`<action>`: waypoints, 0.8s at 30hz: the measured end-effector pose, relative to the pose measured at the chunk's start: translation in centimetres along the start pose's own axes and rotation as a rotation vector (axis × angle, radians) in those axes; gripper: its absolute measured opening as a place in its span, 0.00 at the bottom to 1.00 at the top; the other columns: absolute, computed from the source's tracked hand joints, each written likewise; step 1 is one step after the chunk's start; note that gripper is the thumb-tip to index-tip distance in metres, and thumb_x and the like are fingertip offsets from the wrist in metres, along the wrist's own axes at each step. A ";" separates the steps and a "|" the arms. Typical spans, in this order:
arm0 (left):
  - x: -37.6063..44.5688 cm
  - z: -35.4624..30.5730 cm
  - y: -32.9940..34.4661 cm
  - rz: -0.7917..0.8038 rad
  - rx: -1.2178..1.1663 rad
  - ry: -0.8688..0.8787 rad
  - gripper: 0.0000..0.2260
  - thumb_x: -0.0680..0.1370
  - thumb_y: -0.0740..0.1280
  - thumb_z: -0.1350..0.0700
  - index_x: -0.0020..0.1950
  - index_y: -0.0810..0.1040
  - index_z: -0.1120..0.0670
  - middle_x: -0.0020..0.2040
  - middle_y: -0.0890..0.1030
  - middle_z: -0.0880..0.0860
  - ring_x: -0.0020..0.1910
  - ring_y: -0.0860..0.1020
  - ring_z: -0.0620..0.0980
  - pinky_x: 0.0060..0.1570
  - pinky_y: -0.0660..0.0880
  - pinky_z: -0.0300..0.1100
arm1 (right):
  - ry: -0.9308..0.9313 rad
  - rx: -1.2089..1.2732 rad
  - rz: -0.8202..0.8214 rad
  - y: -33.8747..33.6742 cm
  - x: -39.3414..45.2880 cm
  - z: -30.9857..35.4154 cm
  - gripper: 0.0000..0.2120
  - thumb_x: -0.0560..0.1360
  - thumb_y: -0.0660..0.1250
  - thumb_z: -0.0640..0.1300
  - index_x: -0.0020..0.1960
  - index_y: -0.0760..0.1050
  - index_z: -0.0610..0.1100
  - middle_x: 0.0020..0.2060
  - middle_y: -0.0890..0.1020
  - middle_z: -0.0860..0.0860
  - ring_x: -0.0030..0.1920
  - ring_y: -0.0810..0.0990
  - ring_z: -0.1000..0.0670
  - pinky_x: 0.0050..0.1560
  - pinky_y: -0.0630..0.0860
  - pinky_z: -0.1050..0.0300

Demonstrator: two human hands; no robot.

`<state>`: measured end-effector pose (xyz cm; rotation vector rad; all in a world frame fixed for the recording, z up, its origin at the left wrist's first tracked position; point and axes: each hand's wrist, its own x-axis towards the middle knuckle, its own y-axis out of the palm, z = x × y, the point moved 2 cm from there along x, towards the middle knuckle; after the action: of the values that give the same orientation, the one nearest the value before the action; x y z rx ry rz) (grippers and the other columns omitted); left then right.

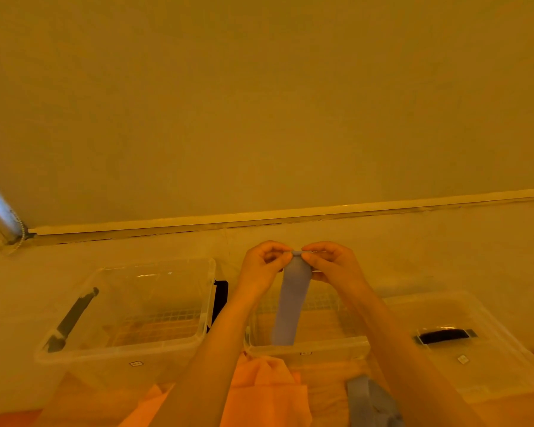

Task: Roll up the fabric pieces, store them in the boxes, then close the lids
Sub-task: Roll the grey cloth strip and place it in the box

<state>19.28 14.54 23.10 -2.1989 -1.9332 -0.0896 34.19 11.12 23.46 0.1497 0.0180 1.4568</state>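
A long blue-grey fabric strip (290,303) hangs down from both hands over the middle clear box (309,348). My left hand (264,266) and my right hand (333,263) pinch its rolled top end between fingertips, held up above the box. A second clear box (130,306) stands open at the left, its lid with a dark handle leaning on its left side. Orange fabric (259,392) lies on the table in front of the boxes. Another blue-grey fabric piece (370,402) lies at the lower right, partly behind my right forearm.
A clear lid with a black handle (444,335) lies flat at the right of the middle box. A wall with a white trim strip (290,215) runs behind the boxes. A black item (219,300) sits between the two boxes.
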 end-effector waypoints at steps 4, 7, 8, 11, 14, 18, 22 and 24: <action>-0.1 -0.1 -0.1 0.017 0.064 0.023 0.07 0.74 0.69 0.67 0.50 0.80 0.59 0.43 0.81 0.48 0.42 0.79 0.40 0.43 0.77 0.32 | -0.045 -0.050 -0.039 0.0 -0.2 0.1 0.06 0.74 0.70 0.35 0.43 0.80 0.46 0.38 0.84 0.50 0.40 0.83 0.54 0.39 0.80 0.61; -0.2 -0.2 0.0 0.032 0.079 -0.001 0.07 0.75 0.69 0.63 0.53 0.79 0.56 0.44 0.81 0.49 0.43 0.79 0.41 0.40 0.76 0.30 | -0.055 -0.058 -0.060 -0.1 -0.2 0.1 0.06 0.73 0.70 0.35 0.44 0.80 0.45 0.39 0.84 0.49 0.40 0.84 0.53 0.38 0.80 0.62; -0.2 -0.3 0.0 0.030 0.081 -0.019 0.06 0.76 0.69 0.60 0.53 0.79 0.55 0.43 0.81 0.48 0.42 0.79 0.41 0.38 0.76 0.29 | -0.053 -0.061 -0.066 -0.2 -0.2 0.2 0.06 0.73 0.71 0.35 0.46 0.80 0.44 0.40 0.84 0.47 0.41 0.84 0.53 0.38 0.80 0.62; -0.2 -0.5 0.0 0.016 0.077 -0.055 0.05 0.77 0.68 0.57 0.51 0.81 0.55 0.41 0.81 0.45 0.38 0.79 0.39 0.36 0.75 0.28 | -0.048 -0.093 -0.069 -0.5 -0.1 0.3 0.09 0.73 0.70 0.35 0.53 0.79 0.41 0.45 0.84 0.43 0.45 0.83 0.49 0.41 0.81 0.62; -0.4 -0.8 0.0 0.016 0.082 -0.032 0.03 0.78 0.67 0.59 0.48 0.81 0.55 0.39 0.81 0.45 0.35 0.79 0.38 0.35 0.74 0.27 | -0.052 -0.090 -0.063 -0.5 -0.2 0.4 0.12 0.73 0.70 0.34 0.56 0.78 0.41 0.46 0.84 0.43 0.46 0.83 0.50 0.41 0.81 0.62; -0.7 -1.3 -0.1 0.000 0.056 0.023 0.04 0.76 0.68 0.63 0.50 0.81 0.60 0.40 0.81 0.47 0.34 0.78 0.33 0.35 0.73 0.27 | -0.029 -0.010 -0.076 -0.3 -0.4 0.4 0.11 0.73 0.70 0.34 0.54 0.78 0.42 0.45 0.84 0.45 0.46 0.83 0.49 0.42 0.81 0.60; -0.9 -1.4 -0.2 -0.010 0.035 0.036 0.05 0.75 0.69 0.63 0.50 0.81 0.59 0.42 0.81 0.48 0.36 0.79 0.33 0.36 0.73 0.28 | -0.002 0.058 -0.098 -0.4 -0.6 0.3 0.06 0.73 0.70 0.34 0.48 0.80 0.41 0.39 0.84 0.47 0.41 0.84 0.51 0.38 0.81 0.60; -1.0 -1.4 -0.3 -0.011 0.031 0.036 0.05 0.75 0.70 0.63 0.50 0.81 0.57 0.43 0.81 0.47 0.37 0.79 0.33 0.37 0.74 0.28 | -0.008 0.039 -0.092 -0.4 -0.7 0.2 0.06 0.73 0.70 0.35 0.49 0.80 0.41 0.42 0.84 0.45 0.43 0.84 0.49 0.40 0.81 0.59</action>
<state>18.97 13.29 24.34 -2.1523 -1.9145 -0.1002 34.52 10.35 23.59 0.1842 0.0467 1.3646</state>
